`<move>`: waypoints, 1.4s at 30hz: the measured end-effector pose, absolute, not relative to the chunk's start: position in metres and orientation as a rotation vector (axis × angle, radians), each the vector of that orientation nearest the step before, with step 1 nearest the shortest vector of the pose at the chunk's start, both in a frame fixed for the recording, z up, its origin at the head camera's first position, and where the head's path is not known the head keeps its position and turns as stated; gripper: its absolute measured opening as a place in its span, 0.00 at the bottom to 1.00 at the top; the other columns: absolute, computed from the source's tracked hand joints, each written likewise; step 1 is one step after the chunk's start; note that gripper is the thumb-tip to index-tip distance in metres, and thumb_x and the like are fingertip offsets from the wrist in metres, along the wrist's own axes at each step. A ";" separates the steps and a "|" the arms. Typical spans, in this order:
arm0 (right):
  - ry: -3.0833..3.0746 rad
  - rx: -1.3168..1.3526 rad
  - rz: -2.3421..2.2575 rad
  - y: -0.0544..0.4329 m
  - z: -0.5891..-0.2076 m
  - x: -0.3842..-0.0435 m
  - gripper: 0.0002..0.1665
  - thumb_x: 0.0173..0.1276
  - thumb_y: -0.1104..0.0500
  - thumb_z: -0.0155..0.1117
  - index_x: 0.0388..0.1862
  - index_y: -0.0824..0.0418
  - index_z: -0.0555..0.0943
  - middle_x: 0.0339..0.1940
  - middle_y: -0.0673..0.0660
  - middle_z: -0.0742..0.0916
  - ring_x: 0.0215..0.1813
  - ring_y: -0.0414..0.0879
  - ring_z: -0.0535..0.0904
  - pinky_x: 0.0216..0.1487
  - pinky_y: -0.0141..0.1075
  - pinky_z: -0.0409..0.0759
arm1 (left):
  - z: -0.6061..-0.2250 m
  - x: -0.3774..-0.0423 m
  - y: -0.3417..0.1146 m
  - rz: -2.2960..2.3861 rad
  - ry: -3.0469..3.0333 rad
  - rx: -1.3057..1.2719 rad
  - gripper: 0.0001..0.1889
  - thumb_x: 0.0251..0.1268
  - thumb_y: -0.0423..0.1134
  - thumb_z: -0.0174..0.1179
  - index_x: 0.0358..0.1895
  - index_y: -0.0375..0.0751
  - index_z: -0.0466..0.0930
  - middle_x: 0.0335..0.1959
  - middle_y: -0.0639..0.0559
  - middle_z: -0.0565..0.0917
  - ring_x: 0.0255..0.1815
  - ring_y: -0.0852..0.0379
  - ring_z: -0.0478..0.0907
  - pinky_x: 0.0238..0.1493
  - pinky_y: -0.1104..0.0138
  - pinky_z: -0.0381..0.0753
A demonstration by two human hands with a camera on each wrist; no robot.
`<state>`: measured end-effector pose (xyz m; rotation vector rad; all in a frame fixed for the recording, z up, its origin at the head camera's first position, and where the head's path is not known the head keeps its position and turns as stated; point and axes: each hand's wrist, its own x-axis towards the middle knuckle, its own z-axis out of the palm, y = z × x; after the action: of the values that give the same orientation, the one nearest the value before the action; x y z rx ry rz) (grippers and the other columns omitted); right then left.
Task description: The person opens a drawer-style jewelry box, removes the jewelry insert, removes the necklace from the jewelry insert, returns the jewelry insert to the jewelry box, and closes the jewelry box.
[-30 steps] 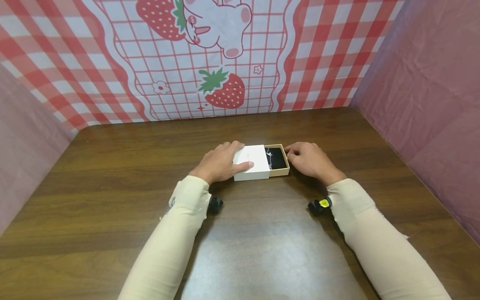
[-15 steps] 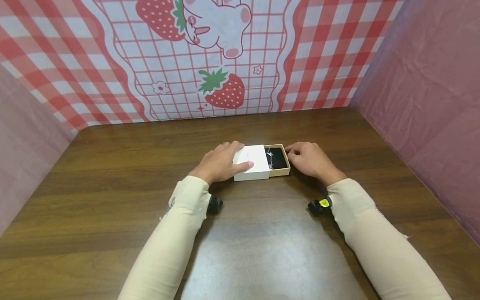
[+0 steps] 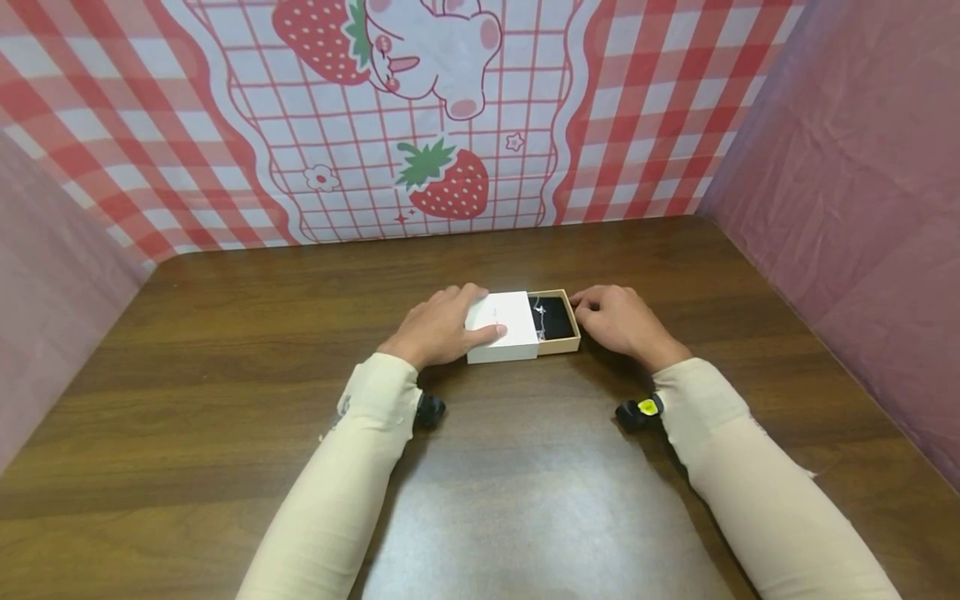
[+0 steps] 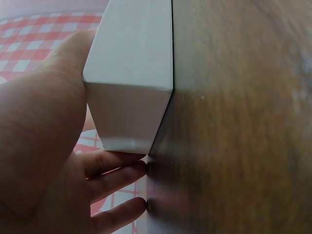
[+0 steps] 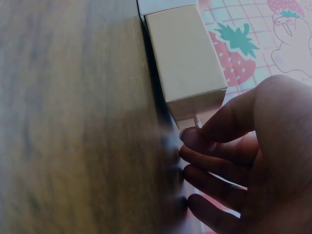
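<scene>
The tan tray (image 3: 558,345) juts partway out of the right end of its white cover (image 3: 512,317) on the table (image 3: 495,475), showing a black pad (image 3: 558,320) with a silver chain (image 3: 541,311) across it. The left hand (image 3: 438,327) grips the cover, thumb on top and fingers at the far side, while the right hand (image 3: 619,321) pinches the tray's outer end between thumb and forefinger, perhaps by a small tab, other fingers loosely bent. Behind the table hangs a red-checked cloth (image 3: 637,125).
</scene>
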<state>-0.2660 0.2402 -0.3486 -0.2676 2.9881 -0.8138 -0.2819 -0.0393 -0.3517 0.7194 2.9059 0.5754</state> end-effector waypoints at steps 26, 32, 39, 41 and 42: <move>3.015 -0.251 -0.819 0.240 -0.351 -0.266 0.22 0.71 0.61 0.50 0.57 0.67 0.84 0.58 0.63 0.84 0.50 0.56 0.76 0.52 0.49 0.73 | -0.354 -0.281 -0.040 0.588 2.908 0.721 0.40 0.65 0.71 0.54 0.74 0.51 0.64 0.69 0.49 0.71 0.67 0.50 0.68 0.65 0.48 0.69; 3.021 -0.253 -0.822 0.240 -0.351 -0.266 0.22 0.71 0.61 0.50 0.57 0.67 0.84 0.58 0.63 0.84 0.50 0.56 0.76 0.51 0.48 0.73 | -0.354 -0.282 -0.040 0.585 2.909 0.725 0.40 0.66 0.71 0.54 0.74 0.51 0.64 0.69 0.48 0.71 0.68 0.49 0.67 0.65 0.48 0.69; 3.026 -0.243 -0.827 0.240 -0.350 -0.266 0.22 0.71 0.61 0.50 0.56 0.67 0.84 0.58 0.63 0.84 0.50 0.56 0.76 0.53 0.49 0.73 | -0.353 -0.282 -0.040 0.578 2.912 0.721 0.40 0.66 0.71 0.53 0.74 0.51 0.64 0.69 0.48 0.72 0.68 0.49 0.68 0.65 0.48 0.69; 3.030 -0.244 -0.828 0.240 -0.351 -0.266 0.22 0.71 0.61 0.50 0.56 0.67 0.84 0.58 0.63 0.85 0.50 0.56 0.76 0.53 0.50 0.73 | -0.353 -0.282 -0.040 0.576 2.912 0.720 0.40 0.66 0.71 0.53 0.74 0.51 0.64 0.69 0.48 0.71 0.68 0.49 0.68 0.65 0.48 0.69; 3.033 -0.244 -0.827 0.240 -0.351 -0.266 0.22 0.70 0.61 0.50 0.56 0.67 0.84 0.57 0.63 0.85 0.50 0.56 0.76 0.53 0.50 0.73 | -0.353 -0.282 -0.040 0.578 2.912 0.719 0.40 0.66 0.71 0.53 0.74 0.51 0.64 0.69 0.48 0.72 0.68 0.49 0.68 0.65 0.48 0.69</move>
<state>-0.2659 0.2397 -0.3506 -0.2437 3.0333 -0.8268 -0.2820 -0.0396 -0.3534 0.7186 2.9121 0.5780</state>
